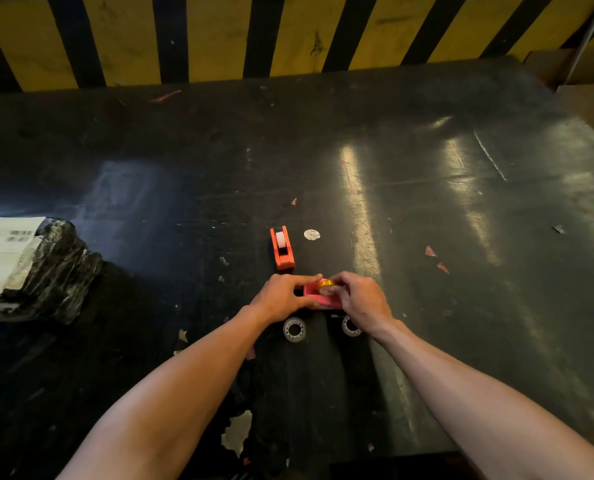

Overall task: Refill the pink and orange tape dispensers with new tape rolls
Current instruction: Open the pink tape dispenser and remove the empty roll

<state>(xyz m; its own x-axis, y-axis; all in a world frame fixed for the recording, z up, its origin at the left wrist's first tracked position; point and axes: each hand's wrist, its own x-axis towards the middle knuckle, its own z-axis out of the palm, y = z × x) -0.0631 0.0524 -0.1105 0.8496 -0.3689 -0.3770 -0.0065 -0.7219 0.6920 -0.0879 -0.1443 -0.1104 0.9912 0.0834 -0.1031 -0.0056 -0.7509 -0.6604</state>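
The pink tape dispenser [318,296] lies on the black table between my hands. My left hand [281,296] grips its left end. My right hand [361,299] pinches a yellow tape roll [327,284] at the top of the pink dispenser. The orange dispenser [282,248] stands just beyond, upright, with a white roll in it. Two clear tape rolls lie flat near my wrists: one [294,329] below my left hand, the other [350,326] partly hidden under my right hand.
A black plastic-wrapped parcel with a white label [29,268] sits at the left edge. A small white round sticker [311,234] lies right of the orange dispenser. Paper scraps dot the table. A yellow and black striped wall [288,36] borders the far side.
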